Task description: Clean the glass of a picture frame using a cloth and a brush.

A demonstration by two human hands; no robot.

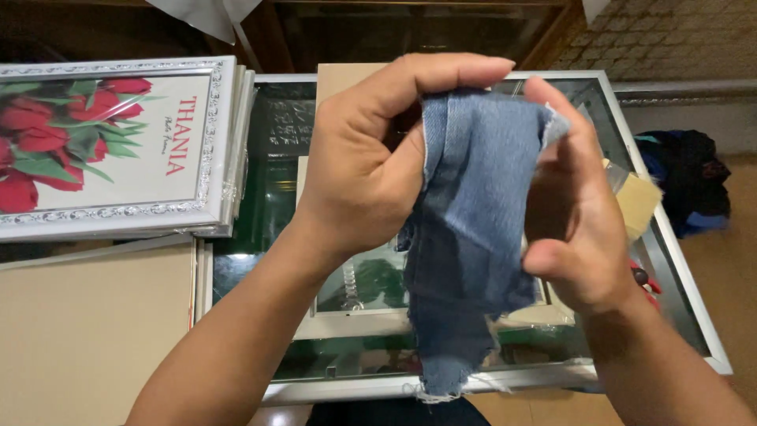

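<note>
A frayed piece of blue denim cloth [465, 237] hangs between both hands above a glass-topped table. My left hand [371, 158] pinches its upper left edge with fingers curled over the top. My right hand [579, 213] grips the cloth's right side, thumb and fingers wrapped around it. Below the cloth, partly hidden, a white picture frame [359, 319] lies flat on the glass.
A stack of silver-framed pictures with red tulips [110, 146] lies at the left. A beige board [87, 331] covers the lower left. The glass table has a metal rim [686, 268]. Dark clothes [686, 181] lie on the floor at the right. Something yellow [639, 201] sits behind my right hand.
</note>
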